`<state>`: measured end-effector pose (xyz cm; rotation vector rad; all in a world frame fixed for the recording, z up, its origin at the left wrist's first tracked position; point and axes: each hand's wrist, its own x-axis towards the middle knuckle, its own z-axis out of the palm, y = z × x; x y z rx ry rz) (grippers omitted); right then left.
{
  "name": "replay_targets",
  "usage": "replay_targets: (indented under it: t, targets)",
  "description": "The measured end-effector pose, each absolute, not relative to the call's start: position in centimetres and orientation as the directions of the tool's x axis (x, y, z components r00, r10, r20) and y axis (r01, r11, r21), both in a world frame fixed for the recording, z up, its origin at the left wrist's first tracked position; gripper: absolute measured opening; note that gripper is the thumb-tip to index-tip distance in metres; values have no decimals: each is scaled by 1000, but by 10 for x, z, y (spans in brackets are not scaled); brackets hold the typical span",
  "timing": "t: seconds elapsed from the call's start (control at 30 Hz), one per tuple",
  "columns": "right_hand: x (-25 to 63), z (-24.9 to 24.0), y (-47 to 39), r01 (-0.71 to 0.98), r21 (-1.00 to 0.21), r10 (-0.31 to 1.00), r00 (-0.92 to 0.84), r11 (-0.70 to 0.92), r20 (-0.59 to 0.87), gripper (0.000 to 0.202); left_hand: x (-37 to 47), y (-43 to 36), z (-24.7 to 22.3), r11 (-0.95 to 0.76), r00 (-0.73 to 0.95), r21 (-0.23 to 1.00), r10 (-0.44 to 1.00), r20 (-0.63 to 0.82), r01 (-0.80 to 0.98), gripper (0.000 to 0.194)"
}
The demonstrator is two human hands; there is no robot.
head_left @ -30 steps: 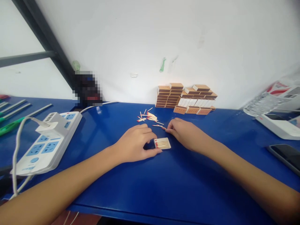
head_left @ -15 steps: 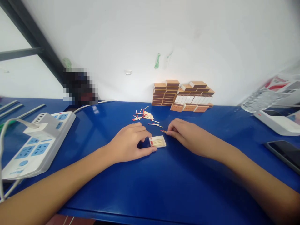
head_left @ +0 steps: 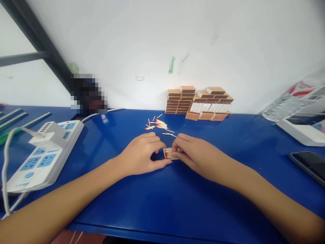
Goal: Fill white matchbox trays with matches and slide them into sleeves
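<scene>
A small white matchbox tray (head_left: pixel 165 156) with red-headed matches in it lies flat on the blue table. My left hand (head_left: pixel 145 150) steadies its left end, thumb at the near corner and index finger at the far one. Over the tray's right half, my right hand (head_left: pixel 193 150) pinches a match (head_left: pixel 170 156) with thumb and fingertips, down among the others; the fingers hide part of the tray. Just beyond the hands is a loose heap of matches (head_left: pixel 159 124), with a couple of stray ones (head_left: pixel 168 134) nearer to my right hand.
Stacked matchboxes (head_left: pixel 180 101) stand against the wall, with more boxes (head_left: pixel 212 107) beside them. A power strip (head_left: pixel 45 159) with a plugged adapter and white cable lies left. On the right are a phone (head_left: pixel 308 164), a white device (head_left: pixel 302 134) and a plastic bottle (head_left: pixel 281 106).
My right hand has moved left and nearer, bringing the match from beside the tray into it. My left hand has stayed at the tray's left end.
</scene>
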<state>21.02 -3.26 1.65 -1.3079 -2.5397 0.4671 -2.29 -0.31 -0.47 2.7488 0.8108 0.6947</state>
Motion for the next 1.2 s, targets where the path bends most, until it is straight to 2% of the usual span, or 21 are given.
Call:
replay_targets:
  t: [0.1,0.27,0.43,0.67,0.73,0.87,0.93,1.07,1.2]
  targets:
    - [214,14,-27,724,-427,827,-551,542,114,14,-23,-3,-5,-830,743,309,554,375,463,29]
    - [216,-1,6,784,-450,903,-351,427,247,8,-24,-4,-5,-830,746,311,555,369,464,28]
    - [215,-9,22,841,-417,939,-317,345,136,17,-24,-4,-5,-835,744,297,549,381,464,29]
    - [232,2,9,949,-218,973,-226,229,39,16,-24,-4,-6,-837,755,285,545,364,466,32]
    - [237,7,8,933,-226,960,-269,279,76,15,-24,-5,-6,-838,757,281,544,363,468,33]
    - [238,11,7,790,-341,860,-479,510,178,13,-24,-7,-6,-854,772,262,519,366,450,34]
    - [234,9,8,739,-363,821,-541,568,182,17,-24,-7,-5,-860,781,256,509,362,442,35]
    - [228,0,12,718,-363,796,-591,594,134,18,-24,-6,-5,-860,788,253,508,348,443,36]
    - [228,-4,14,714,-401,807,-576,574,129,9,-24,-5,-5,-858,789,255,512,341,446,35]
